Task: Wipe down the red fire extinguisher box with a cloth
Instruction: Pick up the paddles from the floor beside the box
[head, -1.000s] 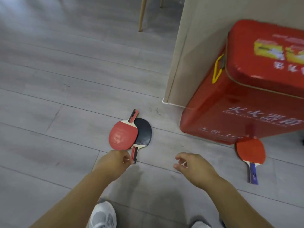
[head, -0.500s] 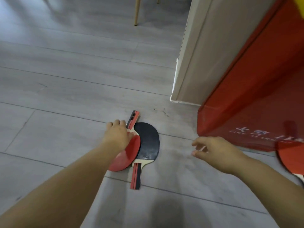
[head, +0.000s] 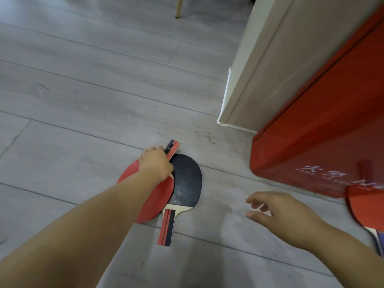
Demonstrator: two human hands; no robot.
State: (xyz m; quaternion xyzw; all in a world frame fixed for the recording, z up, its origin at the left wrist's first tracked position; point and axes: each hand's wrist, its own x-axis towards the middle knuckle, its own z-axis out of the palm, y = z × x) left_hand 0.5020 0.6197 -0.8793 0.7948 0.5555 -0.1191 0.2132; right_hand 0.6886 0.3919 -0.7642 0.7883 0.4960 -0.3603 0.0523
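bare floor (head: 87, 96) lay open to the left and ahead. two stacked paddles (head: 182, 183) blocked the middle; the box (head: 324, 142), a wall corner (head: 270, 65) and another paddle (head: 365, 206) closed off the right.

Single head-worn wide-angle view, aimed steeply down at the floor

The grey plank floor (head: 83, 100) was seen from close above, with both forearms entering from the bottom edge. The left hand (head: 155, 163) was framed near the centre and the right hand (head: 276, 213) lower right. The red fire extinguisher box (head: 322, 146) was cropped by the right edge, and straight lines were bowed toward the borders.
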